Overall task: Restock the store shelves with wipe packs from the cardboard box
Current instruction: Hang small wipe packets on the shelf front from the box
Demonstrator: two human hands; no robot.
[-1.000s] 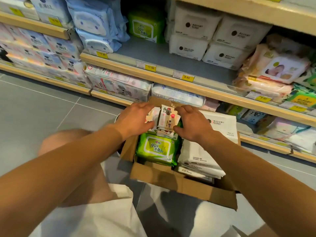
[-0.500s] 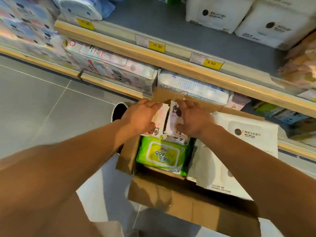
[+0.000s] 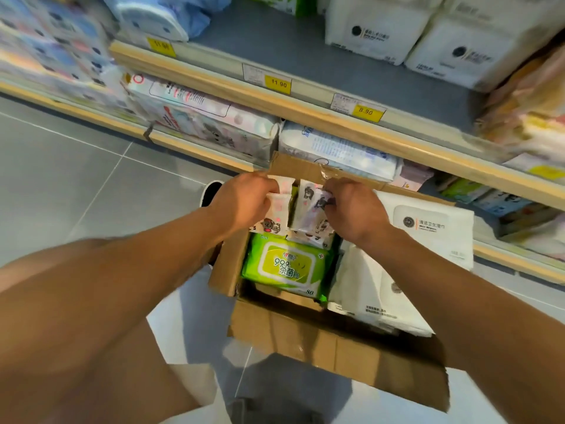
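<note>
Both hands' grips [image 3: 244, 200] [image 3: 354, 209] unchanged on small packs [image 3: 308, 206].

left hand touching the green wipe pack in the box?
Apart. The head view shows the left hand gripping small cartoon-print packs at the far end of the cardboard box; those packs lie between it and the green wipe pack.

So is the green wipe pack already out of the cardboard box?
No, the green wipe pack lies inside the cardboard box, untouched by either hand.
</note>
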